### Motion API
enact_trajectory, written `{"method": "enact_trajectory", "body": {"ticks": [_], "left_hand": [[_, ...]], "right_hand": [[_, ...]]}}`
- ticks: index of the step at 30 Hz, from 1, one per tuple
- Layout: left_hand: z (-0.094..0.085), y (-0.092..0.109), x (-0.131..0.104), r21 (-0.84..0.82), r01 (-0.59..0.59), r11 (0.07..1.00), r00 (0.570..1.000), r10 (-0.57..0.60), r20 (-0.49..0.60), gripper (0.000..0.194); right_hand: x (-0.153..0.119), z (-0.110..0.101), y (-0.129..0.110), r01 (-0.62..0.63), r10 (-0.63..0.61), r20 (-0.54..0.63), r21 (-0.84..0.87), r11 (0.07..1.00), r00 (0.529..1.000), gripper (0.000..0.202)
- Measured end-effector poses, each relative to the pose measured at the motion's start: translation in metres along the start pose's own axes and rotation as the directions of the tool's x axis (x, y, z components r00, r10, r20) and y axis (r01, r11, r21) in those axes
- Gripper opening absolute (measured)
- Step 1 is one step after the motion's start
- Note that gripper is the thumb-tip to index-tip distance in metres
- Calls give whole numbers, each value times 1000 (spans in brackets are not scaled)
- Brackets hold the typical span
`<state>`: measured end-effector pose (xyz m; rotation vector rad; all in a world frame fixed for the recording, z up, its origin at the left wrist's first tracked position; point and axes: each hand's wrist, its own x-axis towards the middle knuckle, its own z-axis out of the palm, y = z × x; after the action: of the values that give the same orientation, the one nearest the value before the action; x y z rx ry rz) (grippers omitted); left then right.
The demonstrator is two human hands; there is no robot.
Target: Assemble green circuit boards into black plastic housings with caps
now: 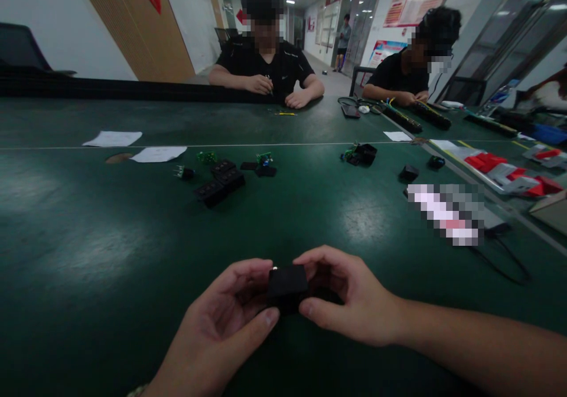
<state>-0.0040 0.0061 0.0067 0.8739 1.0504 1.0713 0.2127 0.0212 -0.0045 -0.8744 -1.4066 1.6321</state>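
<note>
A small black box (287, 280) is between my two hands near the table's front edge, its flat top facing up. My left hand (228, 314) curls round its left side, fingertips at the far corner and thumb at the near one. On the right side, my right hand (349, 296) holds it between thumb and fingers. A small shiny bit shows at the box's far left corner. The underside of the box is hidden in shadow.
On the green table (133, 225) ahead lie black boxes (221, 184), green circuit boards (264, 159) and white papers (159, 154). A blurred-out phone-like object (447, 214) with a cable lies right. Two people sit across the table, hands on or near it.
</note>
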Motion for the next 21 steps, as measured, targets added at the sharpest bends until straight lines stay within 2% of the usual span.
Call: {"method": "enact_trajectory", "body": {"ticks": [3,8,13,21], "left_hand": [[0,1,0,17,22,1000,999,-22,-38,37],[-1,2,0,9,9,1000,1000,-9,15,35],[3,5,-2,38,39,999,998,-37,-48,36],[3,6,-5,88,45,995,998,-42,-37,31]], "right_hand": [[1,0,-1,-2,3,11,-13,1000,1000,47],[1,-1,-2,-16,16,17,-26,1000,1000,40],[1,-1,-2,-11,11,17,-13,1000,1000,40],[1,-2,-2,7,-7,14,-32,999,1000,39]]}}
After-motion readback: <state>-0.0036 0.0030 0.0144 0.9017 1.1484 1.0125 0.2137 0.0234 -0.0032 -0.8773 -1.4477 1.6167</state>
